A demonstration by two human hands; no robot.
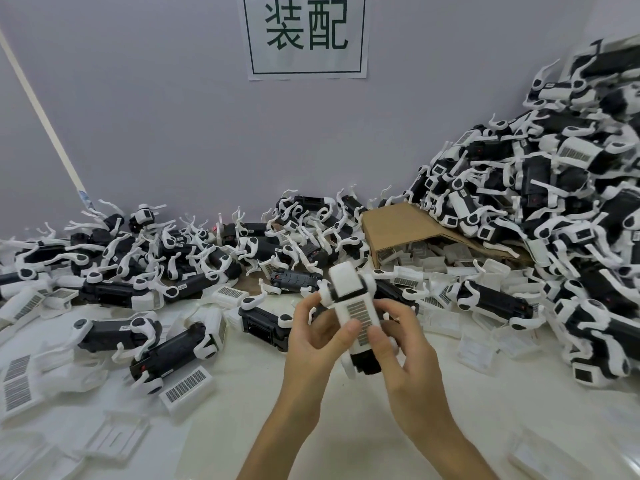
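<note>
White bench (pixel 242 403) under heaps of toys (pixel 554 220). Left grip (pixel 311 337) and right grip (pixel 401 344) both pinch one toy (pixel 343 278) between them, fitting its labelled cover (pixel 360 317). Next, seemingly, thumbs must press it home.

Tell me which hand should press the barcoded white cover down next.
Probably the right hand: its thumb lies on the barcoded cover, while the left hand grips the unit at its side, steadying it.

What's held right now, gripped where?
One black-and-white unit, by its lower half: left hand and right hand grip its sides, thumbs on the barcoded cover.
</note>
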